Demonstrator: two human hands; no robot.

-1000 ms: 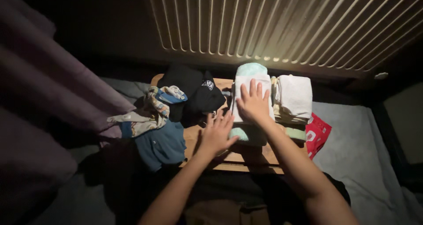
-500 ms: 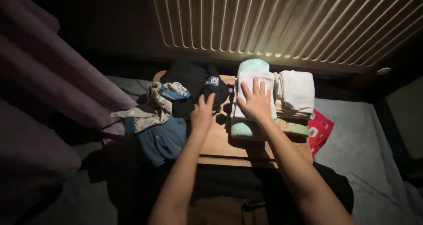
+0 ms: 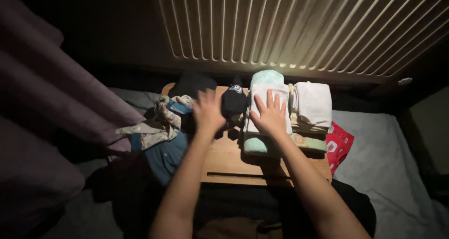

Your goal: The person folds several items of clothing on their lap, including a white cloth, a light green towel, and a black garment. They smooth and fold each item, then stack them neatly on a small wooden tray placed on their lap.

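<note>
Left hand (image 3: 208, 110): blurred, laid on black crumpled garment (image 3: 232, 101); grasp cannot be judged.
Right hand (image 3: 270, 115): pressed flat, fingers spread, on folded white towel (image 3: 267, 91).
Towel: stacked on small wooden table (image 3: 234, 159).

Single head-worn view, looking steeply down and forward. Close over wooden table (image 3: 234, 159), radiator (image 3: 299, 28) along the top edge.

On the low wooden slatted table (image 3: 234, 162), the heap of dark and patterned unfolded clothes (image 3: 173, 122) lies left, the stack of folded white and mint towels (image 3: 266, 112) right of it, the second folded white pile (image 3: 312, 104) farther right, the ribbed radiator (image 3: 290, 26) behind.
</note>
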